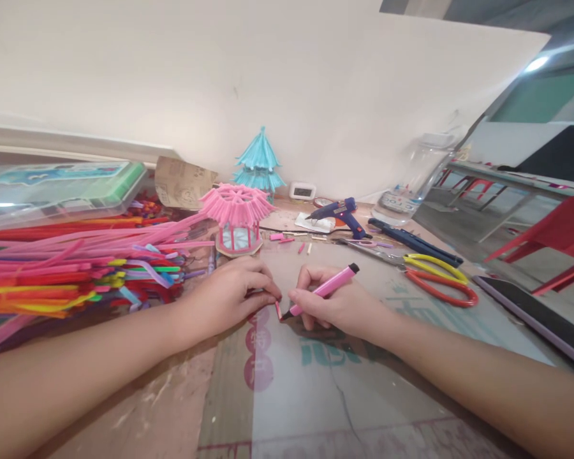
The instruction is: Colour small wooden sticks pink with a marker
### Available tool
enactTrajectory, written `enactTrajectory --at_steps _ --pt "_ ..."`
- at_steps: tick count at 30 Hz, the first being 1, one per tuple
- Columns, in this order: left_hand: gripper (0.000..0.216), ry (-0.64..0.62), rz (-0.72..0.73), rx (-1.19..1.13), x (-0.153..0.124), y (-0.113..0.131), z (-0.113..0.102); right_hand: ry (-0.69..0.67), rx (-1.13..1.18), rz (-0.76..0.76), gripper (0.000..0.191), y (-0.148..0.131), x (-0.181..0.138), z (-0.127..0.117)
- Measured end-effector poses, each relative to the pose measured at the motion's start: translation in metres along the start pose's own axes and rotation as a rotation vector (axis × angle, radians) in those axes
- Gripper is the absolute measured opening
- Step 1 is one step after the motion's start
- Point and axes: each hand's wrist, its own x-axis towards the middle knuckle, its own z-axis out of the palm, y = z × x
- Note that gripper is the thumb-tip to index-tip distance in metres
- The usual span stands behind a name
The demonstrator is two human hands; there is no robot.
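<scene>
A pink marker with dark ends is gripped in my right hand. Its tip meets a short, thin pink stick on the table sheet. My left hand pinches the far end of that stick between its fingertips. Just behind my left hand stands a small pavilion model with a pink roof and pink posts. A blue tiered roof model rises behind it. Several short pink and pale stick pieces lie scattered beyond my hands.
Bundles of coloured pipe cleaners spread on the left below a clear plastic case. At the right are a glue gun, scissors, a dark blue long-handled tool, a plastic jug and a phone.
</scene>
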Motion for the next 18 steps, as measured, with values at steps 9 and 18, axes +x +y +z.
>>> enactTrajectory --at_steps 9,18 --pt "0.018 -0.016 -0.010 0.021 0.0006 0.0001 0.0000 0.071 0.006 -0.010 0.024 -0.0020 0.0001 0.0011" --pt "0.020 -0.027 -0.013 0.056 0.0006 0.0002 0.0012 0.070 -0.007 -0.006 0.025 -0.0023 -0.0004 -0.0007"
